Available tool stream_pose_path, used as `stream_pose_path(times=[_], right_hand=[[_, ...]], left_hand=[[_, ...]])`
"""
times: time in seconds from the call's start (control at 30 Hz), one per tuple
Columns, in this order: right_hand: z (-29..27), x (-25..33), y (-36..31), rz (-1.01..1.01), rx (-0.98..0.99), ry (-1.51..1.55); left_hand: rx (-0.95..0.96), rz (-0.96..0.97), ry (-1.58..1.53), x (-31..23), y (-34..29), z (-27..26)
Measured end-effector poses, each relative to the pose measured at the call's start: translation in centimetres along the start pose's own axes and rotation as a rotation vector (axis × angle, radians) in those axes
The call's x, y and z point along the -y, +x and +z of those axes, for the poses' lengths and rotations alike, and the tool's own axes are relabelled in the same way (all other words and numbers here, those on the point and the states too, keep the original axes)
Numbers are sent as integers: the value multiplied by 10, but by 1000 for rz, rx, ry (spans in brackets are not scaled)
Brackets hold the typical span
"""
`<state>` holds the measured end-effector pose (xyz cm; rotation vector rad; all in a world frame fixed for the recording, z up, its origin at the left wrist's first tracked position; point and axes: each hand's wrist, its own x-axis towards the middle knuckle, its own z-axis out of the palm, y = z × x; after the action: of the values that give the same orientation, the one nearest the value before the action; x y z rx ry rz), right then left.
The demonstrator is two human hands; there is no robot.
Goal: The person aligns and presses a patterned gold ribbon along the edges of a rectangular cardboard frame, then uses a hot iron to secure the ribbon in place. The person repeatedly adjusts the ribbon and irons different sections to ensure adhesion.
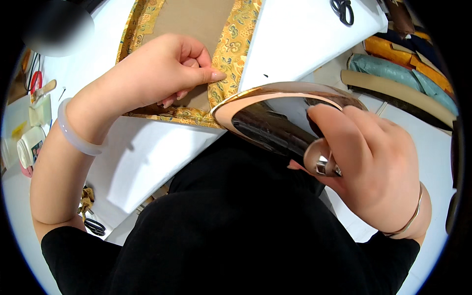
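Observation:
A shallow box-like piece with a brown board [196, 17] and yellow flower-patterned fabric [235, 37] along its edges lies on the white table. Over it is my left hand [172, 69], its fingers curled and the thumb tip pressed on the fabric strip, which it seems to pinch; the curled fingers partly hide the grip. My right hand [376, 152] is wrapped round the handle of a shiny metal iron [275, 115]. The iron is tilted, and its pointed tip meets the near right corner of the fabric edge. Its underside is hidden.
Black-handled scissors [342, 11] lie at the far right of the white table [295, 39]. Rolls of coloured fabric [408, 73] are stacked on the right. White containers [32, 145] and red-handled scissors [36, 81] sit at the left. Another dark-handled tool [93, 226] lies near my left elbow.

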<state>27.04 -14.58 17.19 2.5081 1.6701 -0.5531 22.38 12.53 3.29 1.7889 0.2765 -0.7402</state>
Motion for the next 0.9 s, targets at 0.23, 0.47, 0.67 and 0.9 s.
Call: stream_pose_path(times=[0.23,0.47,0.67,0.9], right_hand=[[-8,-9,14,-49,-21,77],[-32,-49,2,-3,-201,144],[-45,-80,-9,64,-438,94],[-39,-118,-36,192,-536,130]], left_hand=[[-94,-53,-148,3,-5,1],[-925,598,572,0,-13,-19],[-984,300,558,26,19,-57],[-921,180,535,31,-26,-50]])
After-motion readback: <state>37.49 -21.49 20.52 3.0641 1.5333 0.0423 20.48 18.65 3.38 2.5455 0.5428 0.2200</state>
